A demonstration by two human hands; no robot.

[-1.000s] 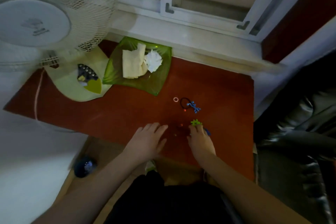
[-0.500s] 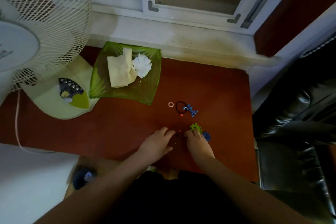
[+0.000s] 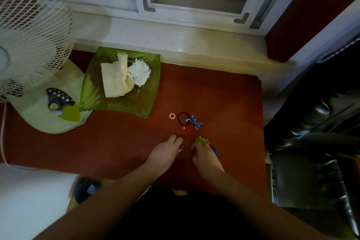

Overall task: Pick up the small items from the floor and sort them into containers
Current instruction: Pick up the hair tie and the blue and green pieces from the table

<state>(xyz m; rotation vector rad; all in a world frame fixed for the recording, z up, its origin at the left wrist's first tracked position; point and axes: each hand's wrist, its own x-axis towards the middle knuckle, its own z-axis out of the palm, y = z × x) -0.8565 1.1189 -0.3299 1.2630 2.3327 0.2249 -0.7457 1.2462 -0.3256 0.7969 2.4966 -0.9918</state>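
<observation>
Small items lie on the red-brown floor mat point(image 3: 224, 103): a pink ring point(image 3: 172, 116), a black hair tie point(image 3: 183, 118), a blue lizard toy point(image 3: 194, 121) and an orange bead point(image 3: 183, 128). My left hand point(image 3: 165, 154) rests low on the mat, its curled fingers and thumb pinching a tiny red bead point(image 3: 182, 146). To its right, my right hand point(image 3: 206, 157) curls its fingertips over a green toothed piece point(image 3: 202, 140). A blue piece point(image 3: 214, 150) peeks out from under that hand. The green glass dish point(image 3: 116, 103) at the back left holds folded and crumpled tissue.
A white standing fan point(image 3: 29, 35) with a pale green base point(image 3: 48, 119) stands at the left beside the dish. A window sill point(image 3: 175, 41) runs along the back. A black leather seat point(image 3: 311, 142) borders the mat on the right. A dark round object point(image 3: 87, 191) lies near my left forearm.
Both hands have drawn closer together. The left hand slid right to the tiny red bead and its fingers curled. The right hand's fingers closed over the green piece.
</observation>
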